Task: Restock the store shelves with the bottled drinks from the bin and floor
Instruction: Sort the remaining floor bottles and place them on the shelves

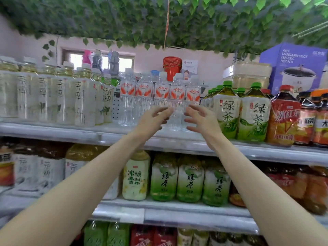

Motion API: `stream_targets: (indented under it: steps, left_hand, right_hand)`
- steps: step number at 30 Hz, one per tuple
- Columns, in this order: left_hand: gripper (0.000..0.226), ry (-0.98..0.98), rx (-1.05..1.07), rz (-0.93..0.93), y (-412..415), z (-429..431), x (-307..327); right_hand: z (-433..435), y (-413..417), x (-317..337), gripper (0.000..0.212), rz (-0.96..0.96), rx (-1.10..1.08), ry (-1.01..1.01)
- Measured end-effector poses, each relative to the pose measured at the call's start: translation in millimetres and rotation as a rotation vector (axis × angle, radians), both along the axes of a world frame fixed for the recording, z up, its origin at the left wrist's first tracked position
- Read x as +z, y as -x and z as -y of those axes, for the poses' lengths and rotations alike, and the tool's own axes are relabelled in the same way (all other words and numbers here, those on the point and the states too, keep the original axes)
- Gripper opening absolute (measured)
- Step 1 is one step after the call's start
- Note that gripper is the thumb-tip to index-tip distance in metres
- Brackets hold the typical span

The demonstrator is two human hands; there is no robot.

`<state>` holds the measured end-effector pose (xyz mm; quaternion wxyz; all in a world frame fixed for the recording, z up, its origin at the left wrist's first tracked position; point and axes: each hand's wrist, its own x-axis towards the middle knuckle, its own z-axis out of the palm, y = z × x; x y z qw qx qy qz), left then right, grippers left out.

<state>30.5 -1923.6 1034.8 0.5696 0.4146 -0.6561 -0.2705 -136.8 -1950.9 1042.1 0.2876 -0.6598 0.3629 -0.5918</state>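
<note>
Left hand (pixel 154 118) and right hand (pixel 202 119), both released, flank a water bottle (pixel 176 103) standing between them. Shelf (pixel 115 137) below looks full; remaining stock not in view.

The left forearm (pixel 95 176) and right forearm (pixel 245 176) are slim, smooth and bare along the whole length in view, wrists included. Each forearm narrows toward the wrist. The left hand (pixel 150 119) and right hand (pixel 204 119) are bare as well, with long, slender fingers (pixel 195 109); blur softens the fingertips, so the nails cannot be made out.
</note>
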Motion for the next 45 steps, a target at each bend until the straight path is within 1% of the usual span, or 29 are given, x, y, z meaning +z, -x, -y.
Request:
stream_targets:
  steps: [3,7,9,12,14,17,20,23,27,31,33,35,36,37,38,39,41,43,44,45]
  left_hand:
    - [0.051,-0.042,-0.008,0.002,-15.4,-23.4,-24.7]
    - [0.046,-0.058,-0.013,-0.003,-35.8,-47.3,-66.8]
    - [0.044,-0.1,-0.011,0.001,-44.7,-57.1,-93.4]
    - [0.047,-0.174,-0.009,0.012,-54.9,-71.2,-139.8]
    - [0.049,-0.235,-0.01,-0.015,-59.8,-80.9,-175.1]
    - [0.045,-0.359,-0.031,-0.024,-66.2,-93.1,-227.9]
    - [0.039,-0.444,-0.03,-0.061,-70.6,-104.5,-285.9]
    - [0.038,-0.576,-0.027,-0.106,-73.8,-111.1,-355.1]
    - [0.044,-0.764,0.001,-0.115,-77.3,-123.4,-453.3]
    - [0.035,-0.924,0.04,-0.129,-77.5,-144.8,-562.0]
    - [0.043,-1.012,0.054,-0.149,-79.2,-157.1,-617.9]
    - [0.06,-1.079,0.084,-0.149,-82.9,-167.6,-658.2]
    - [0.066,-1.118,0.096,-0.139,-85.0,-173.5,-687.2]
    - [0.065,-1.15,0.101,-0.135,-85.4,-178.0,-709.7]
    - [0.059,-1.19,0.102,-0.141,-85.8,-183.6,-737.7]
    - [0.05,-1.206,0.109,-0.145,-85.4,-188.1,-760.9]
    - [0.04,-1.25,0.16,-0.131,-87.1,-197.8,-808.2]
    - [0.039,-1.281,0.172,-0.141,-89.8,-208.5,-851.9]
    - [0.041,-1.293,0.183,-0.122,-92.1,-212.8,-872.3]
    - [0.048,-1.301,0.196,-0.108,-93.4,-215.9,-887.8]
  right_hand:
    - [-21.0,-11.0,-20.8,0.036,0.031,0.017,-0.032]
    - [-45.1,-22.2,-56.6,0.033,0.038,0.016,-0.047]
    - [-56.9,-29.4,-81.8,0.026,0.043,0.019,-0.08]
    - [-72.5,-42.8,-129.0,0.019,0.019,0.014,-0.125]
    - [-83.4,-50.0,-166.2,0.016,-0.014,0.009,-0.17]
    - [-93.0,-55.1,-223.4,0.014,-0.073,0.006,-0.27]
    - [-101.9,-59.5,-286.7,0.017,-0.053,0.008,-0.415]
    - [-109.7,-64.1,-360.3,0.024,-0.059,-0.009,-0.559]
    - [-120.1,-61.8,-459.0,0.021,-0.063,-0.021,-0.764]
    - [-139.8,-58.8,-570.5,0.019,-0.067,-0.041,-0.924]
    - [-153.0,-59.1,-628.4,0.015,-0.095,-0.028,-0.986]
    - [-164.4,-61.5,-674.4,0.015,-0.097,-0.039,-1.036]
    - [-171.0,-63.3,-708.3,0.014,-0.109,-0.046,-1.068]
    - [-175.6,-65.0,-735.1,0.012,-0.137,-0.043,-1.093]
    - [-182.2,-68.0,-766.6,0.011,-0.152,-0.041,-1.12]
    - [-187.7,-69.5,-793.8,0.012,-0.182,-0.048,-1.146]
    - [-200.1,-72.9,-844.0,0.024,-0.223,-0.058,-1.188]
    - [-211.3,-76.4,-891.5,0.031,-0.234,-0.055,-1.233]
    - [-215.4,-77.9,-911.1,0.035,-0.249,-0.063,-1.245]
    - [-219.4,-78.7,-927.4,0.036,-0.261,-0.062,-1.253]
